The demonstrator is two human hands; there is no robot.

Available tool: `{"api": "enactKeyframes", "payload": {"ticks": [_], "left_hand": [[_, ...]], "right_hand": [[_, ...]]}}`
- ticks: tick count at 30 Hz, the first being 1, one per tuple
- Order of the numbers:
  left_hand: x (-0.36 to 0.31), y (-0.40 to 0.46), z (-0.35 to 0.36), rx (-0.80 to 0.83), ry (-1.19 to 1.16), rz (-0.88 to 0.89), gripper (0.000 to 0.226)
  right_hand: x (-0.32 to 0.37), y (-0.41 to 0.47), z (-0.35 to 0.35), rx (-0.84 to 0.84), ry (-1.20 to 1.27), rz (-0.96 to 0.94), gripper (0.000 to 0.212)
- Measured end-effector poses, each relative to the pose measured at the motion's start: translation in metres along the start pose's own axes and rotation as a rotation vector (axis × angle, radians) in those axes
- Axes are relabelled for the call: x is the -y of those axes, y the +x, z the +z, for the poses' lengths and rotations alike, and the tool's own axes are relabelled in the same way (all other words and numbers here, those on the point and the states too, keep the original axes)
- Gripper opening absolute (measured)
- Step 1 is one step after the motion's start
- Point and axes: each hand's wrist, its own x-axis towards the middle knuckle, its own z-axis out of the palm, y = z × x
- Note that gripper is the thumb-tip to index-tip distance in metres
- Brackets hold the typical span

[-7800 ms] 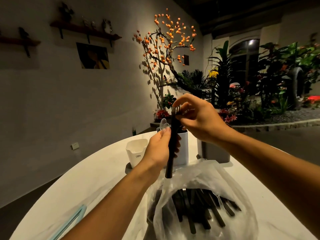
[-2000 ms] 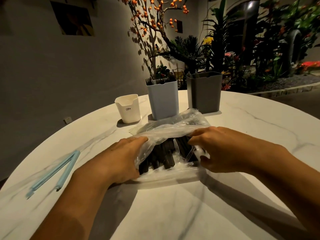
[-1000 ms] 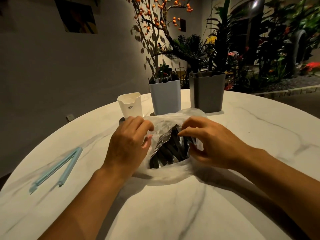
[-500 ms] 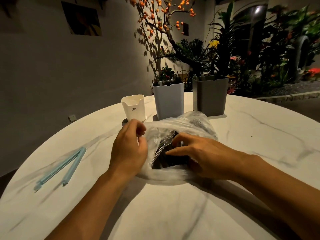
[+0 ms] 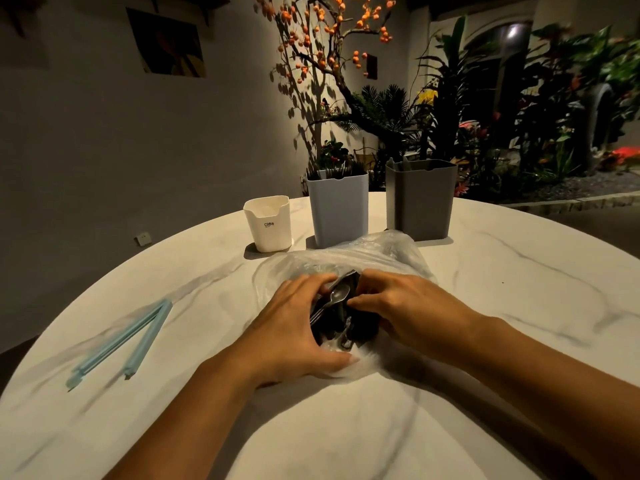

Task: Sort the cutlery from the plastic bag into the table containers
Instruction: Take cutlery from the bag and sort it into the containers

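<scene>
Our left hand (image 5: 294, 327) curls its fingers round the near edge of the plastic bag (image 5: 388, 252), holding its mouth apart; our right hand (image 5: 408, 306) pinches the opposite edge. Between them lies the dark cutlery (image 5: 341, 318), a spoon uppermost. Beyond the bag stand the white container (image 5: 268, 225), the blue-grey container (image 5: 337, 207) and the dark grey container (image 5: 420, 199) on the marble table (image 5: 519, 278).

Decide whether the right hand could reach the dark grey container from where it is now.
Probably yes: the right hand is at the plastic bag, and the dark grey container stands just beyond it with nothing between.
</scene>
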Motion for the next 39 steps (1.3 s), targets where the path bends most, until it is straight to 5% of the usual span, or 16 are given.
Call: {"api": "enactKeyframes", "payload": {"ticks": [6, 15, 22, 27, 30, 35, 39], "left_hand": [[0.005, 0.003, 0.002, -0.008, 0.010, -0.065, 0.105], [0.002, 0.006, 0.005, -0.088, -0.023, -0.050, 0.068], [-0.002, 0.008, 0.010, -0.193, 0.058, -0.065, 0.069], [-0.007, 0.007, 0.012, -0.273, -0.152, 0.017, 0.043], [-0.011, 0.005, 0.010, -0.262, -0.133, -0.006, 0.046], [-0.025, 0.002, 0.008, -0.325, -0.288, -0.064, 0.022], [-0.025, 0.003, 0.001, -0.401, -0.229, -0.037, 0.032]], "right_hand": [[0.008, 0.009, -0.001, -0.084, -0.026, -0.067, 0.053], [0.016, 0.006, -0.005, -0.332, -0.104, -0.130, 0.050], [0.027, 0.008, -0.004, -0.410, -0.083, -0.152, 0.043], [0.041, 0.011, -0.015, -0.527, -0.025, -0.234, 0.046], [0.040, 0.012, -0.013, -0.544, 0.012, -0.193, 0.042], [0.033, 0.013, -0.010, -0.553, 0.186, -0.071, 0.043], [0.026, 0.010, -0.007, -0.546, 0.317, 0.082, 0.037]]}}
